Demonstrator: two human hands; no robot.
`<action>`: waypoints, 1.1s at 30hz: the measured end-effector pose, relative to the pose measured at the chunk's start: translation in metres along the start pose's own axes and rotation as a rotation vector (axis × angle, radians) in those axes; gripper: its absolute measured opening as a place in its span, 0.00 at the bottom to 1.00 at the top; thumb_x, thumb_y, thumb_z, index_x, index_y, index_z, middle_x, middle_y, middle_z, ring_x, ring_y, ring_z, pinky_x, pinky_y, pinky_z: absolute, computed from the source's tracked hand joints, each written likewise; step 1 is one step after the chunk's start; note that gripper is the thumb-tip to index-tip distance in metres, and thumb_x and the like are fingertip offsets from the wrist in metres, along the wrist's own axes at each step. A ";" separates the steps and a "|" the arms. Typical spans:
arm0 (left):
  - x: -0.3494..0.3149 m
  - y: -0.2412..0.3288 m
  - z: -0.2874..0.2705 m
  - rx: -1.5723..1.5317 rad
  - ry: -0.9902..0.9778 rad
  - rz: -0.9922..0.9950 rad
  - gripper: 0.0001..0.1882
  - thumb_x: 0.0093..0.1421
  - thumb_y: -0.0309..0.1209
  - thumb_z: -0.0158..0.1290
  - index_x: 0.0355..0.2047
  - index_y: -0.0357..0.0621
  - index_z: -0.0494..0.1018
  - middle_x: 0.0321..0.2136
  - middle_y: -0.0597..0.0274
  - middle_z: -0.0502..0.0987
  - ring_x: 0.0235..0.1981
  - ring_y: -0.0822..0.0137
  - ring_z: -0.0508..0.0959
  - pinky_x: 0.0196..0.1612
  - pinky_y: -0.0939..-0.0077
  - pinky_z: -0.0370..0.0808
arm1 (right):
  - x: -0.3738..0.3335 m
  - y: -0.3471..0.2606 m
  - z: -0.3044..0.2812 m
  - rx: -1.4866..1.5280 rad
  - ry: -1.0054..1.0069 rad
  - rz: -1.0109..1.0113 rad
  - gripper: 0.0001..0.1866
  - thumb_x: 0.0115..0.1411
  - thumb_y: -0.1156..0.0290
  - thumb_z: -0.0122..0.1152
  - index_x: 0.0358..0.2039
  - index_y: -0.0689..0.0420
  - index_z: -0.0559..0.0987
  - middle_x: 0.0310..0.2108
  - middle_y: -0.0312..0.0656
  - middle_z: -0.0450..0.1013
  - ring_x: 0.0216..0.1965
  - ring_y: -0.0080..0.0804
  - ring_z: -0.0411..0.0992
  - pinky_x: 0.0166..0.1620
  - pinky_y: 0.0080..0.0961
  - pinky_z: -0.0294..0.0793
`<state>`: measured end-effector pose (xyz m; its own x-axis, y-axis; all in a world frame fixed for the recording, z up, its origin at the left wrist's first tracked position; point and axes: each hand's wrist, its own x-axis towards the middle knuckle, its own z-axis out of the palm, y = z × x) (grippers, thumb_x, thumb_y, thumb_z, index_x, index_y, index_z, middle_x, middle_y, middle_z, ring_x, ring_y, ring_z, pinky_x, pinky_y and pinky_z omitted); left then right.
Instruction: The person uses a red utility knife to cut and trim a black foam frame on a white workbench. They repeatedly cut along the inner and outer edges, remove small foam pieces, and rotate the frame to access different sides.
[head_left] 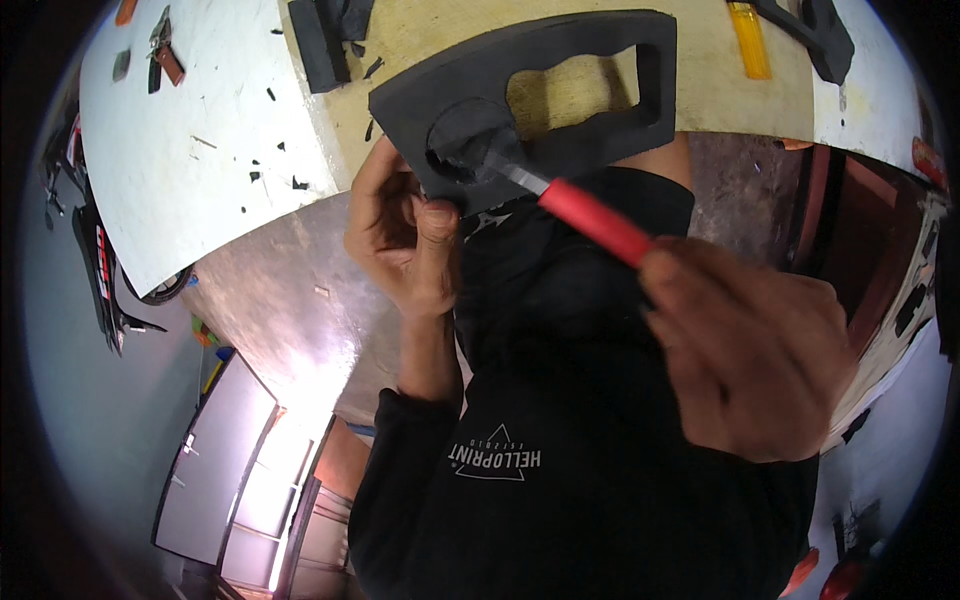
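A thick black foam-like piece [590,150], with a grip-shaped cut-out and a round recess, stands tilted at the near edge of the work table. My left hand [405,235] grips its lower left corner, thumb in front and some fingers hidden behind. My right hand [750,340] is closed round the red handle of a tool [595,220]. The tool's metal shank slants up and left, and its blurred tip lies at the round recess; its exact kind cannot be made out.
Black scraps [298,183] lie on the white tabletop [210,130] at the left, with a red-and-black hand tool [168,62] farther off. A black block [318,45] and a yellow strip [750,40] lie on the pale board [430,25]. A dark tool [820,40] lies at far right.
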<state>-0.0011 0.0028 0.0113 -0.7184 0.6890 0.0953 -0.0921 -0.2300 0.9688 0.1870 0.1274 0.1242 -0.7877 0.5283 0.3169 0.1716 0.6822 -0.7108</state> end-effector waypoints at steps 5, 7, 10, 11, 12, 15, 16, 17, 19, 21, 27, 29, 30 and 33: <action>0.001 0.000 -0.001 -0.025 0.009 -0.009 0.39 0.59 0.38 0.67 0.61 0.23 0.63 0.50 0.46 0.76 0.49 0.65 0.78 0.53 0.76 0.72 | -0.004 0.002 0.007 0.097 0.052 0.032 0.20 0.46 0.83 0.68 0.43 0.69 0.81 0.29 0.56 0.80 0.26 0.39 0.82 0.23 0.23 0.79; 0.001 -0.002 0.001 -0.042 0.010 0.003 0.39 0.58 0.36 0.67 0.61 0.24 0.63 0.49 0.46 0.76 0.48 0.65 0.78 0.52 0.77 0.72 | -0.005 0.001 0.013 0.109 0.067 0.031 0.21 0.46 0.84 0.68 0.44 0.68 0.81 0.28 0.55 0.80 0.26 0.39 0.83 0.23 0.22 0.79; -0.001 -0.002 0.002 -0.054 -0.002 -0.002 0.38 0.58 0.33 0.67 0.61 0.24 0.63 0.49 0.46 0.76 0.45 0.66 0.79 0.47 0.80 0.74 | -0.006 0.005 0.020 0.103 0.074 0.007 0.21 0.46 0.84 0.68 0.44 0.68 0.81 0.28 0.55 0.80 0.26 0.38 0.82 0.23 0.21 0.79; -0.001 -0.002 0.001 -0.056 -0.008 -0.008 0.37 0.58 0.32 0.67 0.61 0.24 0.63 0.49 0.46 0.76 0.44 0.66 0.79 0.45 0.81 0.75 | -0.005 0.005 0.023 0.098 0.077 0.000 0.21 0.46 0.84 0.68 0.44 0.67 0.81 0.28 0.55 0.80 0.26 0.38 0.82 0.23 0.21 0.79; -0.001 -0.002 0.001 -0.063 -0.016 -0.003 0.36 0.58 0.31 0.66 0.61 0.25 0.63 0.49 0.46 0.76 0.44 0.67 0.79 0.44 0.82 0.75 | -0.005 0.005 0.023 0.091 0.071 -0.008 0.21 0.46 0.84 0.69 0.44 0.67 0.82 0.28 0.54 0.80 0.26 0.37 0.82 0.23 0.21 0.78; -0.001 -0.002 0.002 -0.076 -0.021 0.022 0.35 0.59 0.28 0.66 0.61 0.25 0.63 0.49 0.44 0.76 0.42 0.67 0.79 0.41 0.83 0.76 | -0.004 0.005 0.022 0.071 0.043 -0.031 0.20 0.47 0.84 0.69 0.44 0.67 0.82 0.28 0.54 0.80 0.25 0.35 0.82 0.22 0.20 0.78; -0.001 -0.003 0.003 -0.074 -0.012 0.036 0.35 0.59 0.28 0.65 0.61 0.25 0.63 0.50 0.44 0.76 0.43 0.67 0.79 0.41 0.83 0.76 | -0.003 0.005 0.021 0.065 0.031 -0.041 0.20 0.47 0.84 0.69 0.45 0.67 0.82 0.28 0.54 0.80 0.24 0.35 0.81 0.22 0.20 0.77; -0.002 -0.002 0.003 -0.066 -0.006 0.042 0.35 0.59 0.28 0.65 0.61 0.25 0.63 0.50 0.43 0.76 0.43 0.67 0.79 0.41 0.82 0.77 | -0.003 0.004 0.022 0.056 0.018 -0.051 0.20 0.48 0.85 0.68 0.45 0.67 0.82 0.28 0.54 0.80 0.24 0.34 0.81 0.22 0.20 0.77; -0.003 -0.002 0.003 -0.050 -0.004 0.045 0.34 0.59 0.27 0.65 0.61 0.25 0.63 0.50 0.42 0.75 0.45 0.65 0.79 0.43 0.79 0.77 | -0.001 0.000 0.021 0.045 -0.008 -0.042 0.20 0.48 0.85 0.67 0.45 0.68 0.82 0.28 0.54 0.80 0.22 0.33 0.80 0.21 0.19 0.76; -0.003 -0.002 0.002 -0.036 -0.007 0.054 0.34 0.59 0.27 0.65 0.61 0.25 0.63 0.51 0.41 0.75 0.46 0.63 0.80 0.44 0.78 0.78 | 0.000 -0.004 0.019 0.041 -0.026 -0.024 0.20 0.48 0.86 0.67 0.45 0.68 0.82 0.27 0.55 0.79 0.21 0.32 0.79 0.20 0.19 0.75; -0.006 -0.004 -0.001 -0.032 -0.036 0.063 0.31 0.60 0.25 0.63 0.60 0.25 0.64 0.51 0.41 0.75 0.49 0.60 0.79 0.44 0.75 0.79 | 0.004 -0.004 0.009 -0.021 -0.076 -0.039 0.20 0.46 0.85 0.67 0.43 0.69 0.82 0.27 0.55 0.79 0.19 0.31 0.77 0.18 0.19 0.73; -0.008 -0.005 -0.002 -0.052 -0.027 0.069 0.29 0.60 0.25 0.62 0.59 0.25 0.65 0.50 0.42 0.76 0.48 0.59 0.79 0.45 0.74 0.79 | 0.004 -0.002 0.005 -0.036 -0.118 -0.060 0.19 0.46 0.85 0.67 0.42 0.69 0.82 0.28 0.56 0.79 0.18 0.31 0.77 0.19 0.20 0.74; -0.008 -0.007 -0.004 -0.003 -0.050 0.077 0.28 0.61 0.24 0.62 0.58 0.25 0.66 0.49 0.43 0.76 0.48 0.60 0.79 0.46 0.74 0.78 | 0.004 -0.002 0.001 -0.043 -0.139 -0.053 0.19 0.45 0.85 0.67 0.42 0.69 0.82 0.28 0.56 0.79 0.19 0.32 0.77 0.20 0.21 0.74; -0.006 -0.008 -0.008 0.028 -0.043 0.077 0.26 0.61 0.24 0.61 0.56 0.27 0.66 0.47 0.46 0.76 0.48 0.61 0.79 0.50 0.73 0.76 | 0.008 -0.007 -0.011 -0.042 -0.170 0.009 0.20 0.45 0.84 0.68 0.42 0.70 0.81 0.30 0.57 0.80 0.22 0.36 0.80 0.24 0.24 0.78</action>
<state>-0.0016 -0.0049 0.0009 -0.6926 0.6986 0.1792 -0.0178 -0.2650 0.9641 0.1856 0.1324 0.1384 -0.8741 0.4439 0.1972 0.2008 0.7000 -0.6854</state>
